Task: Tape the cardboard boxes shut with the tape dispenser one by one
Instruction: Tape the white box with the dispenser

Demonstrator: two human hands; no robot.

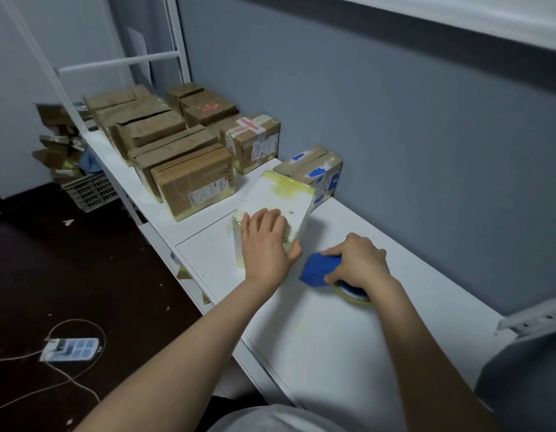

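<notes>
A person stands at a long white worktop [332,344] that runs along a grey wall. The left hand [266,244] grips the near end of a white box [281,198], which is wrapped in yellowish tape. Its fingers lie close together on the lid and its thumb hooks round the near right corner. The box lies flat on the worktop, near the middle of the view.

At about four o'clock from that box, just beside it, the right hand [362,260] is curled round a blue tape dispenser [317,269], which sits on the worktop. A roll of yellowish tape [353,295] shows under the wrist.

At one o'clock from the white box, touching its far corner, a brown box with blue patches [314,165] stands against the wall. At eleven o'clock a cluster of brown cardboard boxes [192,179] fills the far end of the worktop.

On the dark floor, at eight o'clock, a power strip [71,349] lies among its cables. A plastic crate [89,191] stands at ten o'clock.
</notes>
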